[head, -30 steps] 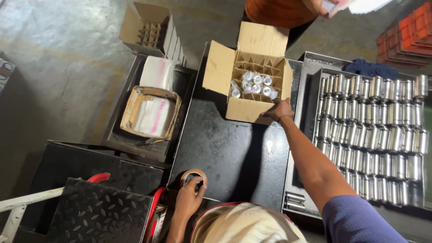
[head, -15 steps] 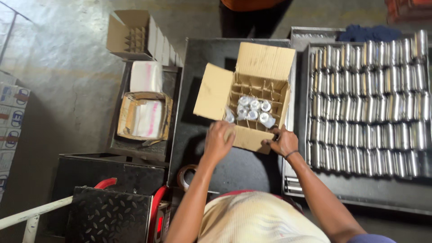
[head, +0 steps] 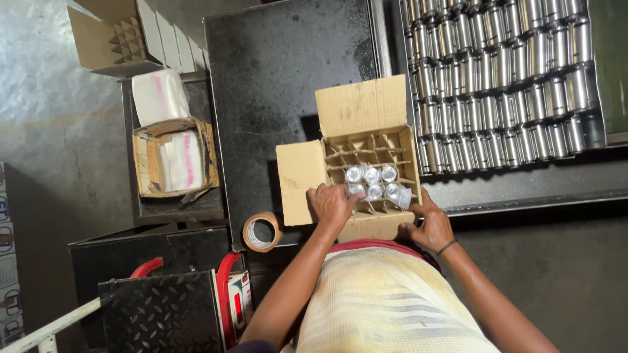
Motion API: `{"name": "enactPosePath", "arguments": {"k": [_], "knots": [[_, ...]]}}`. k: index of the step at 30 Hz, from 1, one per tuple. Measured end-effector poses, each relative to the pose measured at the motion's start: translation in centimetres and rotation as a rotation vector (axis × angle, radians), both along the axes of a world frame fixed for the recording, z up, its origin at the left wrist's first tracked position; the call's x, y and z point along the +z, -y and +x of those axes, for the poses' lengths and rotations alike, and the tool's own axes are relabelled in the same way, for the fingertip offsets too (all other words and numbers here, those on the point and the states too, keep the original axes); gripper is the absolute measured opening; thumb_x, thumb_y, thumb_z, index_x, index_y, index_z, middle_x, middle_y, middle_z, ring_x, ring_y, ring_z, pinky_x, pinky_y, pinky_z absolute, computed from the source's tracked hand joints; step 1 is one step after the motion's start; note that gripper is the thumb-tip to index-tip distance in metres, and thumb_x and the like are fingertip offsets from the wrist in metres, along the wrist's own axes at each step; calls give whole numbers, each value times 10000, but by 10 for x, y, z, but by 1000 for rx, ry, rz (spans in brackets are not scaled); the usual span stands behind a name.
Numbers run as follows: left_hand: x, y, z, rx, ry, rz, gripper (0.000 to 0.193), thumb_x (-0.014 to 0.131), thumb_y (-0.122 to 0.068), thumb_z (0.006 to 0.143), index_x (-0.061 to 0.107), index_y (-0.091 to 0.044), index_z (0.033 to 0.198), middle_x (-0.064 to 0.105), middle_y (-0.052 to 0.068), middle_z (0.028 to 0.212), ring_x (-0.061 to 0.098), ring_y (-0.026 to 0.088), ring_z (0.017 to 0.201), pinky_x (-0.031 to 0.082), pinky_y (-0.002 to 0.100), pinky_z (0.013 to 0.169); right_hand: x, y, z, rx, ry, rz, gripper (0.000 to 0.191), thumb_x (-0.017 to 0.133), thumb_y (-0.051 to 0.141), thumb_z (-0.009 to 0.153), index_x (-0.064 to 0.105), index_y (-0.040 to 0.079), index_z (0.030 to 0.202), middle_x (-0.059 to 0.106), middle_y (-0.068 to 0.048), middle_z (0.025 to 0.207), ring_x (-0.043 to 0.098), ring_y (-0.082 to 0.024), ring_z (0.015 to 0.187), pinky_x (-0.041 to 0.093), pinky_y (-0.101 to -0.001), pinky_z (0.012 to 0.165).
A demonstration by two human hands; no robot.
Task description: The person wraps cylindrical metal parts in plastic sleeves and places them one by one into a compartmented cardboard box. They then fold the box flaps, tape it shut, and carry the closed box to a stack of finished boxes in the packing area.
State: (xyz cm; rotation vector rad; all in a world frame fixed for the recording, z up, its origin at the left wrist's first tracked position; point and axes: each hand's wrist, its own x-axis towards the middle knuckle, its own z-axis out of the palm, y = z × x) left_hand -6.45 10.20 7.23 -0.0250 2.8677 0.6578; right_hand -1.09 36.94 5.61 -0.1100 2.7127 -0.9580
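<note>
Cardboard carton (head: 366, 131) with a divider grid sits open on the dark worktop (head: 275, 78), its flaps folded out toward the far side and toward the person's left. Its long axis runs from the person's body out toward the tray of metal cylinders (head: 497, 72) beyond it. Six shiny cylinders (head: 373, 180) stand upright in the near cells, round ends facing up; the farther cells are bare.

Left hand (head: 333, 204) lies flat over the near left corner of the carton, fingers spread on the rim and left flap, gripping nothing. Right hand (head: 428, 225) curls around the near right corner, fingers loosely bent against the wall.

Tape roll (head: 261, 231) lies flat near the worktop's edge, just left of the carton. Another open box holding white wrapped packs (head: 173, 160) sits well to the left.
</note>
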Motion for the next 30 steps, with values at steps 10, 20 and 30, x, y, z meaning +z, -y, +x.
{"name": "enactPosePath", "arguments": {"k": [10,20,30], "knots": [[5,21,-57,198,28,259,400,649,-458,927,743,-69,912,699,116,690,701,284,630,515,433,562,-7,-8,-6,68,71,30,531,891,291,617,762,46,1070,564,-232,1395,591,-443,1214,486,-483,1043],[-24,-2,-125,77,-21,-7,303,667,-316,890,771,-41,817,735,205,838,711,392,814,552,489,746,-26,-11,-2,33,-3,9,561,918,309,568,781,98,1069,390,-289,1556,487,-483,1318,432,-507,1085],[-13,16,-133,36,422,138,474,488,-452,1099,800,-117,981,668,112,739,561,230,580,479,379,564,-7,-6,-5,24,124,36,535,911,304,610,769,92,1080,402,-239,1568,500,-444,1341,454,-483,1086]]}}
